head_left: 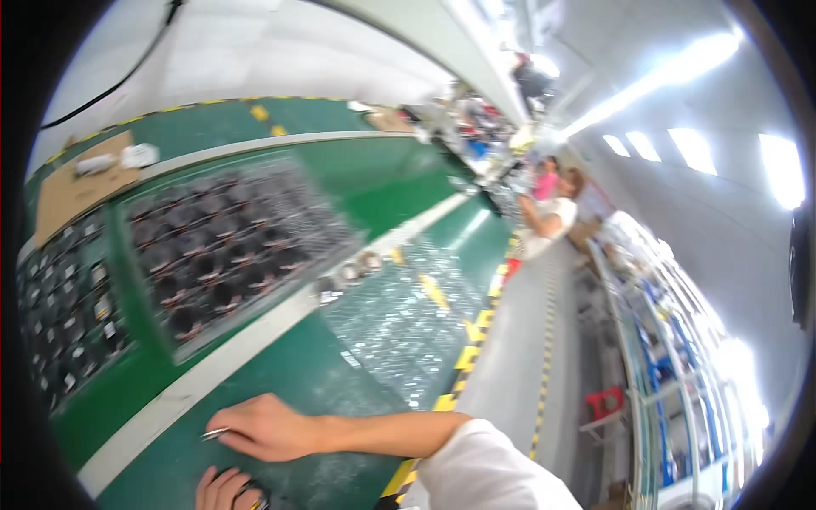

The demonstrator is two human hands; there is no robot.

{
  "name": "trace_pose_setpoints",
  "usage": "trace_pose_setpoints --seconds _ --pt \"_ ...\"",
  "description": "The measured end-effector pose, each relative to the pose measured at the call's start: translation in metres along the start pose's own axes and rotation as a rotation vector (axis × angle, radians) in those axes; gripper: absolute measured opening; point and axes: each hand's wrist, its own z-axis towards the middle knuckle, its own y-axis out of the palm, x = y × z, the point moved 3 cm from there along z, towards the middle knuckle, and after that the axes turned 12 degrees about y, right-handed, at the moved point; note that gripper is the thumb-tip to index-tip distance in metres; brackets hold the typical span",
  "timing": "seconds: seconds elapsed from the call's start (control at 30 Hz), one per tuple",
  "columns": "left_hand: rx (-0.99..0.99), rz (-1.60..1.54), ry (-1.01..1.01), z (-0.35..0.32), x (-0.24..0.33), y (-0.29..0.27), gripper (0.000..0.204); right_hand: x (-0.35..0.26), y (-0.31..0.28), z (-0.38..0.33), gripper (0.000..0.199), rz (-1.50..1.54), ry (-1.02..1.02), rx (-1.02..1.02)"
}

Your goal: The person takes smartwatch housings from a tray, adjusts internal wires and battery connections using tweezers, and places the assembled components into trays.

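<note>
One slim, shiny piece point(213, 433) pinched in right grip point(265, 427).

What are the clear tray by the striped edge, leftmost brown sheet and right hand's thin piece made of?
Clear tray: probably plastic, glossy; transparent with bright glints.
Brown sheet: likely cardboard, matte; dull tan.
Thin piece: possibly polished metal; silvery shine, but tiny.

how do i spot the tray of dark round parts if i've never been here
Find the long green bench and the pale strip running along it. On the strip's far side from the right hand lies the tray, dark round parts filling much of it in rows. Its parts look bigger than the white-flecked pieces to its left.
</note>
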Motion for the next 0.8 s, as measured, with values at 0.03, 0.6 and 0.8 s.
trace_pose_setpoints --seconds 0.03,0.6,0.8 --pt "-0.008 -0.008 0.043 0.008 0.0 0.005 0.037 -0.001 -0.006 -0.005 0.017 0.038 -0.043 0.028" --pt "0.18 -0.122 0.304 0.016 -0.001 0.029 0.037 0.006 -0.024 -0.015 0.011 0.01 -0.051 0.107" --pt "0.281 -0.153 0.279 -0.016 0.013 0.033 0.036 0.004 -0.021 -0.014 0.01 0.012 -0.019 0.118"
